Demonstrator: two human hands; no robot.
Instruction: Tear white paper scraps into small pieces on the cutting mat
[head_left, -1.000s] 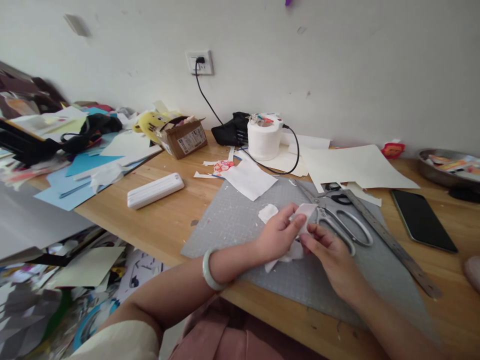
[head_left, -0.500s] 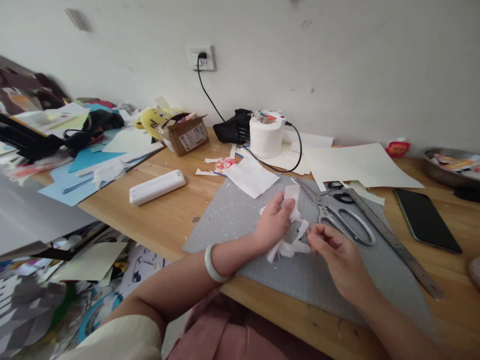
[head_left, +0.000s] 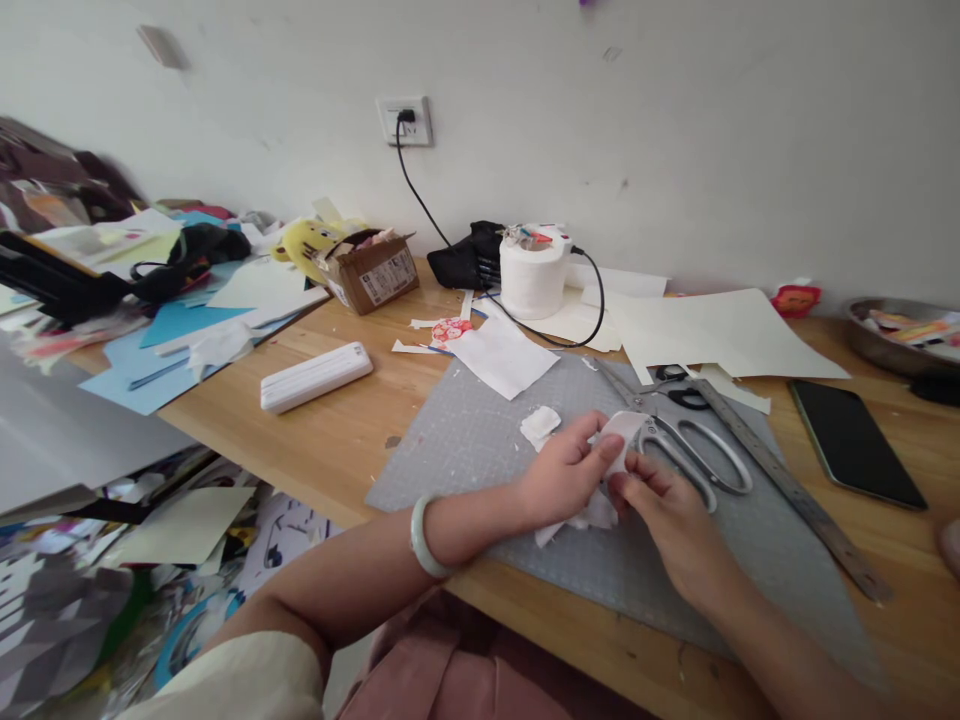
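Above the grey cutting mat (head_left: 450, 440), my left hand (head_left: 562, 480) is closed, pinching a piece of thin white paper (head_left: 621, 426) between thumb and fingers. My right hand (head_left: 667, 515) is closed too, its fingertips pinched at the lower edge of that paper, close to the left fingers. Beneath both hands lie crumpled white scraps (head_left: 592, 518), partly hidden. A small white pad of pieces (head_left: 540, 427) rests on the mat beyond the left wrist. Large silver-handled scissors (head_left: 733, 470) lie just past my right hand.
A steel ruler (head_left: 799, 500) and a dark phone (head_left: 855, 440) lie to the right. Behind the mat are white sheets (head_left: 720, 330) and a white round container (head_left: 534, 280) with a black cable. Left of them sit a white case (head_left: 316, 376) and a cardboard box (head_left: 371, 270).
The white paper in my left hand has moved right and down, toward my right hand. My right fingers now meet its edge, and the small white pad shows more fully.
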